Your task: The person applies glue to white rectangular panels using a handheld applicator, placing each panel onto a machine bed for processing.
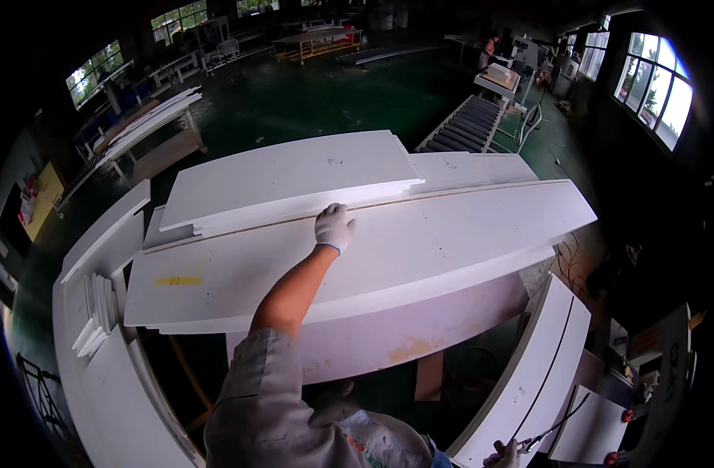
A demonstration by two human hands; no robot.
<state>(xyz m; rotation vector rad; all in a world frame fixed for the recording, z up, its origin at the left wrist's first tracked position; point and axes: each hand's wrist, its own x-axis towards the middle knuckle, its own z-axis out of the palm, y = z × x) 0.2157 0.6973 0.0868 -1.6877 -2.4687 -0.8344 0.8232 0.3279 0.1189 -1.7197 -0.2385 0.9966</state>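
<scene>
- The long white board lies flat across the middle of the view, running from lower left to upper right; a yellow strip of tape sits on it near its left end.
- A stack of shorter white panels rests on the far side of that board, its near edge meeting the board's far edge.
- Another white panel stands tilted at the lower right, and a white bench with a bundle of thin white strips is at the left.
- A roller conveyor sits beyond the panels, well apart from them.
- The left hand, in a white glove, lies on the long board's far edge, fingers curled loosely against the stack's lower edge; whether it grips is not clear.
- The right hand, at the bottom edge, is closed around a thin dark tool.
</scene>
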